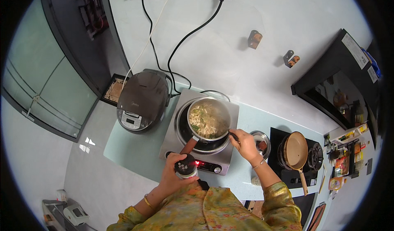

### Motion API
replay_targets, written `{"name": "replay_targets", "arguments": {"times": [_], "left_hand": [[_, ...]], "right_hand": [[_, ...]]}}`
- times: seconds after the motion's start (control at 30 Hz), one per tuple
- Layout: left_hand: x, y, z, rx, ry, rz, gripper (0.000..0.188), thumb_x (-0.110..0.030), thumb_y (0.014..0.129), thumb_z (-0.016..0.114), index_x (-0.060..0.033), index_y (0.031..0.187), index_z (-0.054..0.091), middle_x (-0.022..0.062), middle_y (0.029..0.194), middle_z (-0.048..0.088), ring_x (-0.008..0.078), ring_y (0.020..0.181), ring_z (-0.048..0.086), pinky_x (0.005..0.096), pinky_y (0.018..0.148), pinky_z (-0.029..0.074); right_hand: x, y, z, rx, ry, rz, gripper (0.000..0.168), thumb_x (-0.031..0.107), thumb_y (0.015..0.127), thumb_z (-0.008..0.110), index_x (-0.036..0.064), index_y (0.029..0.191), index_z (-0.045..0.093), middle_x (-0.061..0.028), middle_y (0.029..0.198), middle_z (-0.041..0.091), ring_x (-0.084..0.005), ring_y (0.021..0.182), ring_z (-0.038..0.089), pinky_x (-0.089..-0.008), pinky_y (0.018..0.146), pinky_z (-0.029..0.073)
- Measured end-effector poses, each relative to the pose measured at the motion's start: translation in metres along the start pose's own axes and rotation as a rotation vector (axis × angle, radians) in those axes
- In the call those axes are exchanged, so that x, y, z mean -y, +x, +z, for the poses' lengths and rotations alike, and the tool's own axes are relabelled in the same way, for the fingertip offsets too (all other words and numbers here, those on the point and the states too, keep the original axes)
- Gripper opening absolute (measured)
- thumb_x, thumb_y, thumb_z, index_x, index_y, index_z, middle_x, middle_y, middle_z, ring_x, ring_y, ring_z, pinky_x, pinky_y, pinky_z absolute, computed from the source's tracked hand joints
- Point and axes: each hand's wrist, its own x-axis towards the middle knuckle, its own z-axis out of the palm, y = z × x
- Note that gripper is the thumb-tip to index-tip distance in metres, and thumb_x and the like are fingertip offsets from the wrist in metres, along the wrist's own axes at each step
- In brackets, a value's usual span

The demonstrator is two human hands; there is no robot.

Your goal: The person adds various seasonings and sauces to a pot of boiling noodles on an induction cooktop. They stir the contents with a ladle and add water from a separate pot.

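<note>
A steel saucepan (209, 118) with noodle-like strands and green leaves in steaming liquid stands on a steel induction cooker (172, 140) with a lit red display. Its brown handle (189, 145) points towards me. My left hand (172, 171) holds a seasoning jar (186, 166) with a black perforated cap, beside that handle. At the pan's lower right rim, my right hand (244, 143) grips a small black handle or knob (234, 136); what it belongs to is hard to tell. A round metal lid or pan (265, 137) lies right of my right wrist.
A Midea rice cooker (144, 98) stands left of the induction cooker. To the right, a tan frying pan (296, 151) rests on a black gas hob (287, 177). Black power cords (181, 43) run down the wall. A jar (256, 180) is partly behind my right forearm.
</note>
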Motion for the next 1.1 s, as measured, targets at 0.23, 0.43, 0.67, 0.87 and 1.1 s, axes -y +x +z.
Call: {"name": "replay_targets", "arguments": {"times": [0.23,0.43,0.67,0.87,1.1], "left_hand": [[0.001,0.009,0.004,0.035,0.062,-0.006,0.075,-0.013,0.057,0.088,-0.0093,0.118,0.045,0.0118,0.11,0.05,0.0272,0.102,0.051,0.0358,0.085,0.044],[0.013,0.002,0.001,0.054,0.021,-0.024,0.079,-0.008,0.058,0.088,-0.0115,0.121,0.04,0.0107,0.112,0.044,0.022,0.1,0.052,0.0329,0.085,0.045],[0.004,0.009,0.004,0.017,0.037,0.014,0.076,-0.013,0.057,0.088,-0.0096,0.118,0.043,0.012,0.109,0.05,0.0267,0.098,0.053,0.0355,0.084,0.044],[0.009,0.005,0.002,0.002,0.012,0.001,0.075,-0.013,0.058,0.088,-0.01,0.118,0.043,0.0122,0.108,0.05,0.0268,0.098,0.052,0.0356,0.084,0.043],[0.008,0.009,0.005,0.015,0.009,0.012,0.074,-0.013,0.059,0.087,-0.0093,0.118,0.043,0.0123,0.108,0.05,0.0272,0.099,0.052,0.0358,0.085,0.043]], "right_hand": [[-0.006,-0.007,0.025,-0.15,0.976,0.785,0.023,0.018,0.094,0.056,-0.004,0.098,0.061,-0.0048,0.07,0.062,-0.0104,0.058,0.058,-0.024,0.054,0.046],[0.019,0.007,-0.006,-0.16,0.685,0.472,0.02,0.013,0.09,0.06,-0.002,0.103,0.061,-0.0079,0.077,0.065,-0.0159,0.063,0.061,-0.0277,0.058,0.05],[0.018,0.026,-0.004,-0.112,-0.091,-0.22,0.028,0.01,0.079,0.067,0.006,0.106,0.062,-0.0111,0.081,0.059,-0.029,0.074,0.058,-0.0372,0.067,0.05],[-0.002,0.01,0.001,-0.001,-0.142,-0.191,0.025,0.01,0.081,0.065,0.004,0.105,0.062,-0.0119,0.081,0.06,-0.0291,0.071,0.058,-0.0359,0.066,0.05],[-0.006,-0.015,0.028,-0.076,0.811,0.658,0.019,0.016,0.092,0.058,0.001,0.102,0.062,-0.0073,0.075,0.064,-0.013,0.061,0.059,-0.0259,0.057,0.048]]}}
